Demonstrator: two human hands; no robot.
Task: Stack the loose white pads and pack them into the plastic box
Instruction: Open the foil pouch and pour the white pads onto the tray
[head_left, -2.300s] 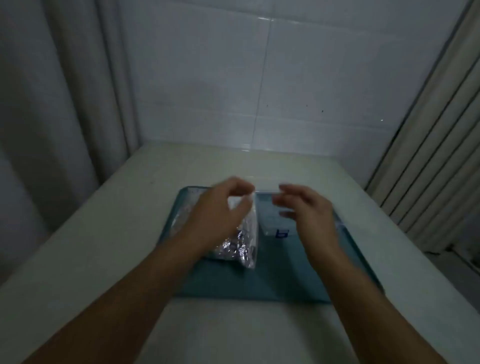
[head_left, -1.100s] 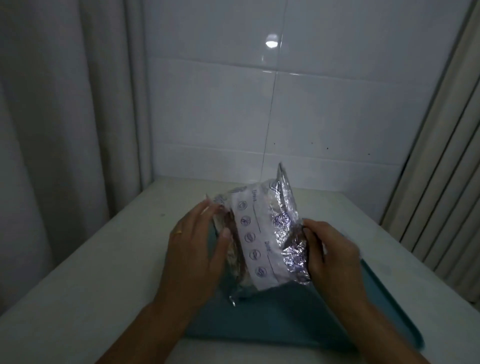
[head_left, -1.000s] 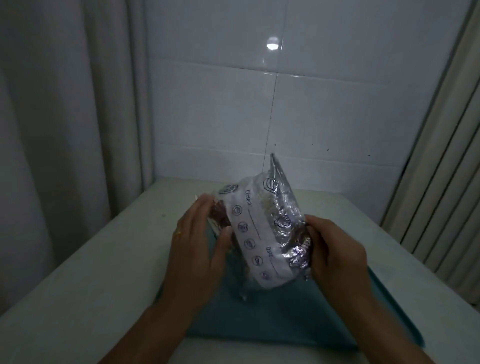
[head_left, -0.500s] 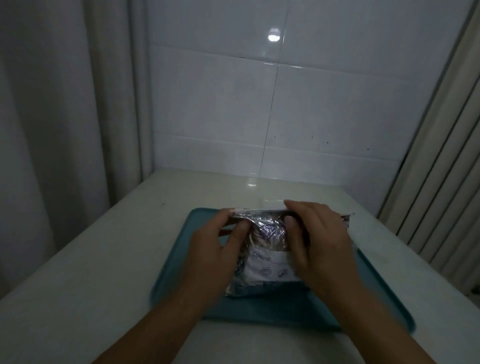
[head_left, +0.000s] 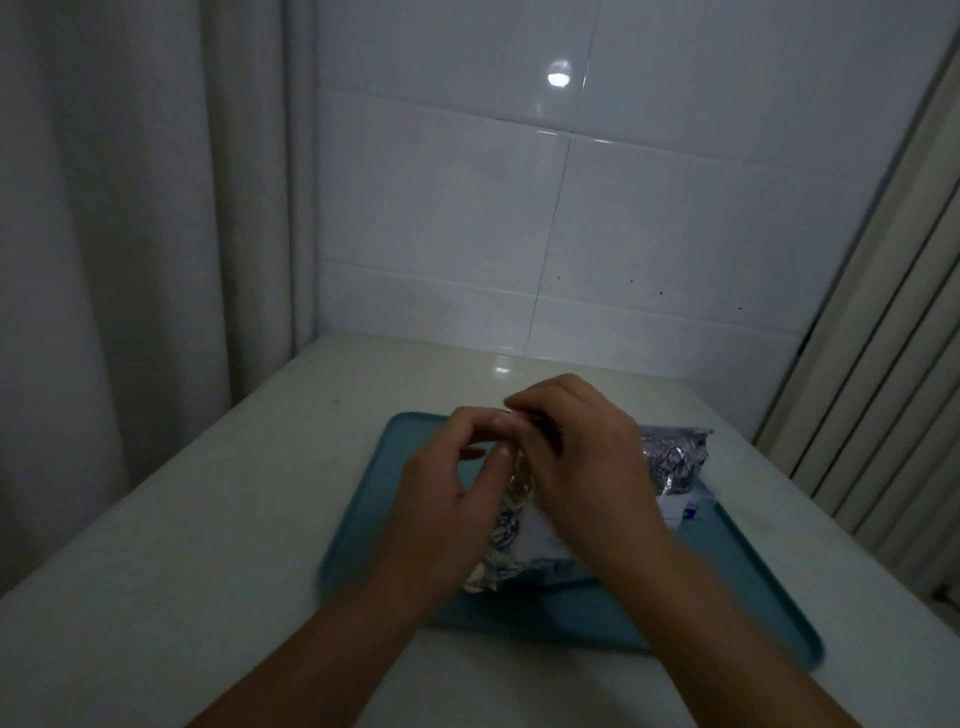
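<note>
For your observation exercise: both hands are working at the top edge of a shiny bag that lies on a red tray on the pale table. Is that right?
Not quite. The head view shows the tray is teal, not red. The rest holds: left hand and right hand work at the bag's top edge.

A single head-worn view looks forward and down from the worktop's (head_left: 218, 519) near edge toward its far edge and the tiled wall (head_left: 649, 218). The tray (head_left: 675, 623) sits close below, low in the frame; a curtain (head_left: 130, 208) fills the left side.
</note>
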